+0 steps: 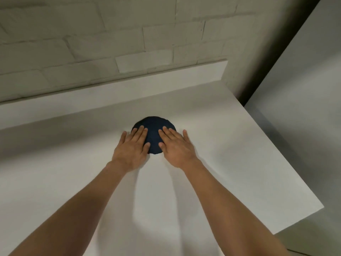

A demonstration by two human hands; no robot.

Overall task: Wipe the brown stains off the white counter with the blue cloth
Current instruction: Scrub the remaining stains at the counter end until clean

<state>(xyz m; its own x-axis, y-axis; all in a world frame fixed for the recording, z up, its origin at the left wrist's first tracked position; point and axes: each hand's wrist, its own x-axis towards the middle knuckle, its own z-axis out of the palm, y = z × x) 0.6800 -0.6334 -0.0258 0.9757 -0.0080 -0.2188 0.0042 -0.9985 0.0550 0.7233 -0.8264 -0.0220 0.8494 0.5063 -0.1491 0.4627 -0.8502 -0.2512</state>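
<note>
On white counter (pixel 239 145), dark blue cloth (pixel 154 130) bunched round, left hand (pixel 132 148), right hand (pixel 174 147), fingers flat, pressing it

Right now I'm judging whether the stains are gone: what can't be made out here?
1. Head view: white counter under the blue cloth, hidden by it; stains there cannot be judged.
2. Head view: counter beneath the left hand, right hand and forearms.
3. Head view: counter's near and left parts, cut off by frame edges.
</note>
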